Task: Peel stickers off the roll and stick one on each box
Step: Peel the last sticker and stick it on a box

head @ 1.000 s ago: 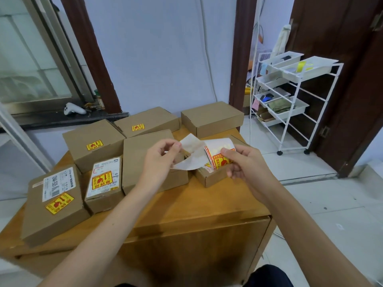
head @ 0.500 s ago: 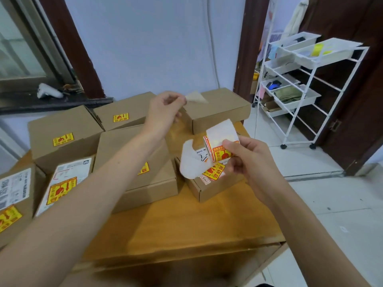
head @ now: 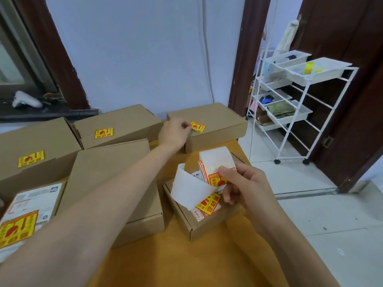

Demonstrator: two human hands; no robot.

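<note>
My left hand (head: 176, 131) presses a yellow sticker (head: 198, 126) onto the far right box (head: 217, 129) while my right hand (head: 242, 187) grips the sticker roll (head: 215, 162) above the desk (head: 186, 255); most boxes are labelled, though the middle box (head: 107, 162) shows none.

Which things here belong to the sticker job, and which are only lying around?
For the job:
- sticker roll in the right hand
- sticker under the left hand
- far box getting that sticker
- other boxes, such as the near box

Lying about:
- white cart on the floor
- white gadget on the window sill
</note>
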